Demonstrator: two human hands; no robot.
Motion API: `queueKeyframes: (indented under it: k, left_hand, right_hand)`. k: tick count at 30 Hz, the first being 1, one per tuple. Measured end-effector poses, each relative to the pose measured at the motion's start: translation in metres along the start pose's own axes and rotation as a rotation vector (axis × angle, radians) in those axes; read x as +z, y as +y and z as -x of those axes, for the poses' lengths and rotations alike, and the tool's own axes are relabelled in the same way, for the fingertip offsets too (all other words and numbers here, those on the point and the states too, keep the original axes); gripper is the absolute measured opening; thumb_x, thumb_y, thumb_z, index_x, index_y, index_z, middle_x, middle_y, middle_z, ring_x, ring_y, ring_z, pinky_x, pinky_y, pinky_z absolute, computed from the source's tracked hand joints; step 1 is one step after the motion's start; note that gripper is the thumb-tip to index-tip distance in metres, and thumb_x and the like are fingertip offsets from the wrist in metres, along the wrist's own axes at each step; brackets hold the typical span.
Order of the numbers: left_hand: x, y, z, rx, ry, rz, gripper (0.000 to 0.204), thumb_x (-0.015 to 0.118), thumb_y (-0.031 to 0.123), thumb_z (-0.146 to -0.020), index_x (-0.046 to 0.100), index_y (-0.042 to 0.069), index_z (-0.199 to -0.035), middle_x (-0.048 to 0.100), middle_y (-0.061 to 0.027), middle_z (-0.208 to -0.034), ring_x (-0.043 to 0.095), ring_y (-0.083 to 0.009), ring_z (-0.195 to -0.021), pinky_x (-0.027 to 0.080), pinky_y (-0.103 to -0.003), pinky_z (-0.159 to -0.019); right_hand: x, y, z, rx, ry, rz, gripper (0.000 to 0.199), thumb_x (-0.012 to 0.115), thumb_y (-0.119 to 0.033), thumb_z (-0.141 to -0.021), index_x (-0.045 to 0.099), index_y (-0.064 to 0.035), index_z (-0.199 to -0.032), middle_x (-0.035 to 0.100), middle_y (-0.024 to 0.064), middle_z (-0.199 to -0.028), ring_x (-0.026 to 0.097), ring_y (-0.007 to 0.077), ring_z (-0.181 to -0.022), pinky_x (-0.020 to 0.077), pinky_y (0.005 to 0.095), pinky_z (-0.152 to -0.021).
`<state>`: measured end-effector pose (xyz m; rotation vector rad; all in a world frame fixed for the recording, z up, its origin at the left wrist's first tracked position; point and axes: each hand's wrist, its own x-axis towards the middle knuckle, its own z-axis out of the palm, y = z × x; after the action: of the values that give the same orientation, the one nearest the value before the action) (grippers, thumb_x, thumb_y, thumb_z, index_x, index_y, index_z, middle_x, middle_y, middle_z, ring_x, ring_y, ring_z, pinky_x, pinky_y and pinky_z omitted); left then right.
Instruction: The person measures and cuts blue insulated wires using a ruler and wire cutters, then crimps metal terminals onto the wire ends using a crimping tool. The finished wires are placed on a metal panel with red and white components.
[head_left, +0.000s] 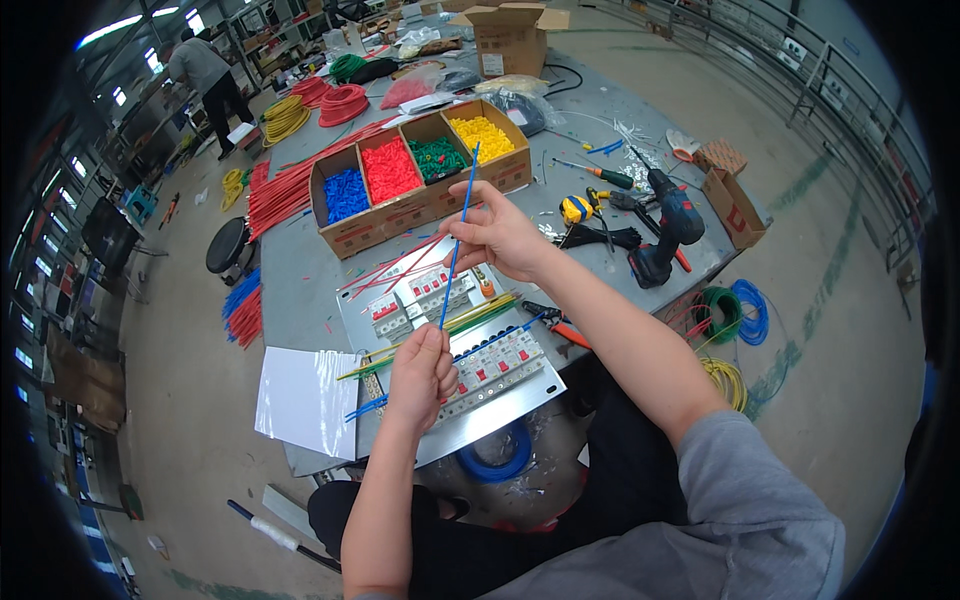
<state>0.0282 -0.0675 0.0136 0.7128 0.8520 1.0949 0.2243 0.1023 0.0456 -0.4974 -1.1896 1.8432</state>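
Left fingers [443, 374] closed on blue wire [450, 285], right fingers [469, 233] pinching higher | wire above breaker plate [528, 397], table's [605, 105] near edge | far edge: carton [518, 50], white label [493, 65] illegible | right edge: drill [681, 214]

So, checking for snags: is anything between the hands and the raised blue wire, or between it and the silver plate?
Nothing visible separates left hand or right hand from the blue wire. Over the silver plate, loose yellow-green wires lie between breaker rows.
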Motion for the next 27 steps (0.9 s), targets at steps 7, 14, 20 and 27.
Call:
queueKeyframes:
  k: [7,14,20,27]
  left_hand:
    - [0.000,-0.001,0.004,0.009,0.034,-0.049,0.031,0.048,0.032,-0.116,0.047,0.012,-0.092,0.027,0.0062,-0.059,0.020,-0.0071,-0.046,0.019,-0.028,-0.044]
    - [-0.004,-0.003,0.008,-0.005,0.044,-0.059,0.032,0.049,0.033,-0.116,0.046,0.013,-0.090,0.027,0.0062,-0.059,0.021,-0.0070,-0.046,0.019,-0.027,-0.044]
    - [-0.003,-0.004,0.013,-0.021,0.056,-0.067,0.032,0.049,0.033,-0.115,0.047,0.014,-0.090,0.027,0.0063,-0.059,0.022,-0.0070,-0.046,0.020,-0.028,-0.044]
    - [-0.003,-0.006,0.020,-0.035,0.080,-0.074,0.032,0.048,0.032,-0.116,0.047,0.013,-0.090,0.028,0.0064,-0.060,0.022,-0.0070,-0.046,0.020,-0.027,-0.045]
  right_hand:
    - [-0.010,0.003,-0.010,0.004,-0.004,-0.047,0.069,0.071,-0.009,-0.102,0.029,-0.0127,-0.157,0.066,0.0206,-0.126,0.078,0.0335,-0.088,0.0689,0.0412,-0.071]
    - [-0.019,0.007,-0.015,-0.030,-0.014,-0.049,0.069,0.071,-0.010,-0.102,0.031,-0.0146,-0.157,0.065,0.0206,-0.132,0.077,0.0328,-0.092,0.0694,0.0427,-0.074]
    - [-0.028,0.007,-0.021,-0.034,-0.020,-0.028,0.067,0.071,-0.011,-0.102,0.032,-0.0128,-0.157,0.064,0.0214,-0.134,0.078,0.0332,-0.094,0.0693,0.0408,-0.074]
    - [-0.036,0.007,-0.026,-0.036,0.034,-0.006,0.062,0.068,-0.009,-0.103,0.034,-0.0109,-0.154,0.063,0.0222,-0.136,0.078,0.0327,-0.095,0.0696,0.0394,-0.075]
